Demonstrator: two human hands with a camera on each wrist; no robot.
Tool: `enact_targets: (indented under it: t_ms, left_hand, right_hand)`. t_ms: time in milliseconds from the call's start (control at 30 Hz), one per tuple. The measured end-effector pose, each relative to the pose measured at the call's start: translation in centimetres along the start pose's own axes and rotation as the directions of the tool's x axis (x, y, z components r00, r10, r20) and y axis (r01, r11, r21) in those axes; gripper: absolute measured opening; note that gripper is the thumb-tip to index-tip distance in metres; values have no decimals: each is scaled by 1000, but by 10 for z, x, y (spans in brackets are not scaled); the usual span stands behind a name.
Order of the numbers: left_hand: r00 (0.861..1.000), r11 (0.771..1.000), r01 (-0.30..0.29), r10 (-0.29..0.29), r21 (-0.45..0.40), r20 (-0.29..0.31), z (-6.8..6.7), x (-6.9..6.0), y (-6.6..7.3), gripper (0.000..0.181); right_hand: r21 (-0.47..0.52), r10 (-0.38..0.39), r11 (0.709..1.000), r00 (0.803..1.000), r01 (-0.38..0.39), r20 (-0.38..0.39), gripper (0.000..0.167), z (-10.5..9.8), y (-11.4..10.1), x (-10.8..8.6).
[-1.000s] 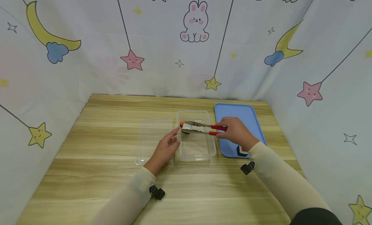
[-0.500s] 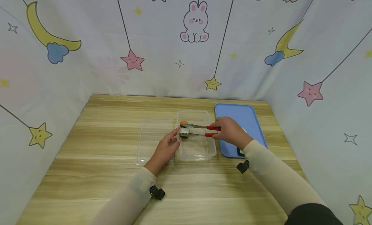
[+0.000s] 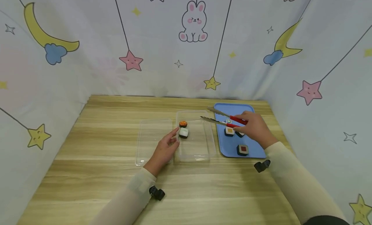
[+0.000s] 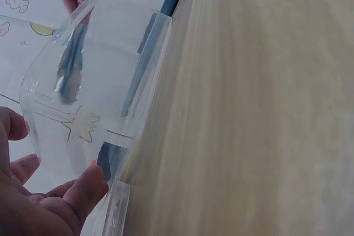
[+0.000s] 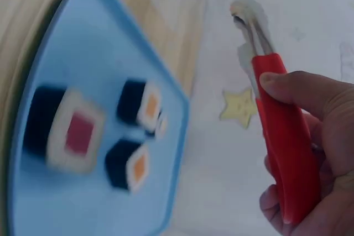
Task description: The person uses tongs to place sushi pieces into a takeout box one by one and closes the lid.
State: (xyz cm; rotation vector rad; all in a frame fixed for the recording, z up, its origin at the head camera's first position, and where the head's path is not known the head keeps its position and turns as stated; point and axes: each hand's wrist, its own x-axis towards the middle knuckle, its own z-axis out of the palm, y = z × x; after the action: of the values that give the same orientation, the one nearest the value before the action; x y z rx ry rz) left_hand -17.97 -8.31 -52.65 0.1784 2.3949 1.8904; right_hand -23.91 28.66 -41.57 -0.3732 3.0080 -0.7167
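Left hand [image 3: 165, 151], fingers extended, touched clear box [image 3: 196, 144], presumably steadying it; right hand [image 3: 255, 127], right of box, gripped tongs [image 3: 238, 120].

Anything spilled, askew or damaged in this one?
Nothing stands out: two sushi pieces sit in the clear container, others rest on the blue tray, and the right hand grips the tongs. No spill or damage shows.

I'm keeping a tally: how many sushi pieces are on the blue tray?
4: a red-centred piece at the near end, two orange-centred pieces side by side beyond it, and a small round piece farthest off, partly hidden.
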Motion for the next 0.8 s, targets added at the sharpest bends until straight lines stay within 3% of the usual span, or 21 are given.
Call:
enact_targets:
  t_ms: [200, 400, 800]
  left_hand:
    - [1000, 1000, -3, 3, -12, 6, 0, 1, -1, 58]
    - [1000, 1000, 4, -4, -18, 2, 0, 1, -2, 58]
    - [1000, 1000, 11, -11, -22, 10, 0, 1, 0, 58]
  right_hand:
    - [-43, 101, 994, 994, -103, -33, 56, -15, 43, -17]
    - [-59, 165, 984, 986, -166, -20, 59, -16, 73, -26]
    - [-52, 216, 975, 976, -215, 10, 47, -9, 87, -26]
